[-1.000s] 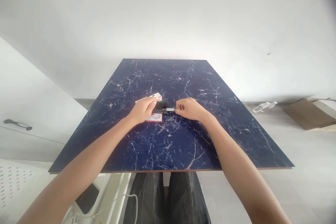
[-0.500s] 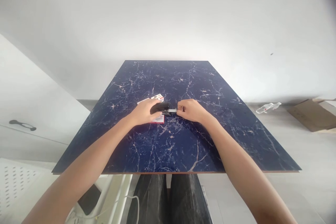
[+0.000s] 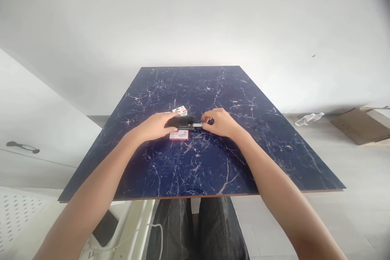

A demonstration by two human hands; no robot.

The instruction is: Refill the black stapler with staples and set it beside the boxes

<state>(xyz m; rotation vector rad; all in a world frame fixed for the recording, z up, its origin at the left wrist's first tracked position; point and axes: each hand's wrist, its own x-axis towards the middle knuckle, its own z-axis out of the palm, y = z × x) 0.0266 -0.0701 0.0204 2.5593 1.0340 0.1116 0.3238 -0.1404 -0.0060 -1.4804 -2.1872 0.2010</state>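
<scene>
A black stapler (image 3: 183,122) lies on the dark blue marbled table (image 3: 198,162) near its middle. My left hand (image 3: 155,126) grips the stapler's body from the left. My right hand (image 3: 219,122) pinches the silver metal end (image 3: 198,125) that sticks out of the stapler on the right. A small red and white staple box (image 3: 179,135) lies flat under the stapler, at its near side. A second small red and white box (image 3: 179,110) sits just behind the stapler.
A white cabinet with a dark handle (image 3: 22,146) stands at the left. On the floor to the right lie a plastic bottle (image 3: 308,119) and a cardboard box (image 3: 361,126). White gear with a cable (image 3: 128,231) sits under the table's near left corner.
My left hand has slid along the stapler, so the black top shows now. My right hand stays pinched on the metal end. The view has shifted slightly.
</scene>
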